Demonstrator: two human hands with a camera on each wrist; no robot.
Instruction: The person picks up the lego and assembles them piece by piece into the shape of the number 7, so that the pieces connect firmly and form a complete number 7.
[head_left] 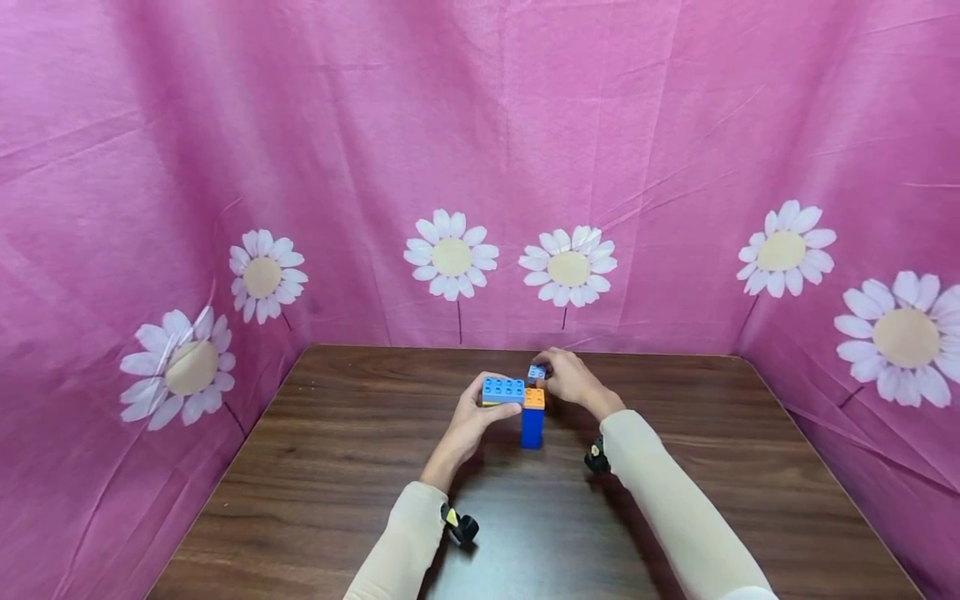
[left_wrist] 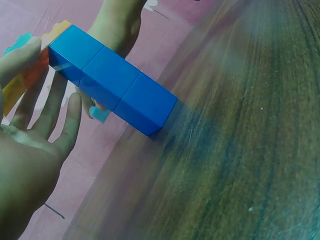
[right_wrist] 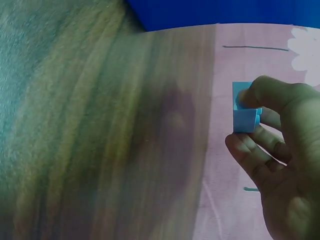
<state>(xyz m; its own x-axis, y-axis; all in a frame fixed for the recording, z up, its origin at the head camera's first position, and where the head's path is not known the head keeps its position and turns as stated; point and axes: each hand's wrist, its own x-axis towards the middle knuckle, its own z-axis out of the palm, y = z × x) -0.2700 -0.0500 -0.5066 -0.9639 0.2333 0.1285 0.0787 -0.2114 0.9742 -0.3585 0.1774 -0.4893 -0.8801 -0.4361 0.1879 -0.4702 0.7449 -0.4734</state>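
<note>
- The right hand (head_left: 573,379) pinches a small light blue brick (head_left: 536,372) between thumb and fingertips, just above the orange brick (head_left: 534,398).
- Beside it, the left hand (head_left: 472,417) grips the block tower at its wide blue brick (head_left: 502,389).
- Below both hands, the dark blue column (head_left: 532,428) stands on the wooden table (head_left: 337,467).

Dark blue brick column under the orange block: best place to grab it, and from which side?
Grip the dark blue column across its two flat side faces at mid-height, coming from the near side. It stands upright on the table, its smooth faces bare; the top is taken up by the orange block, the left hand on the light blue brick and the right hand.
</note>
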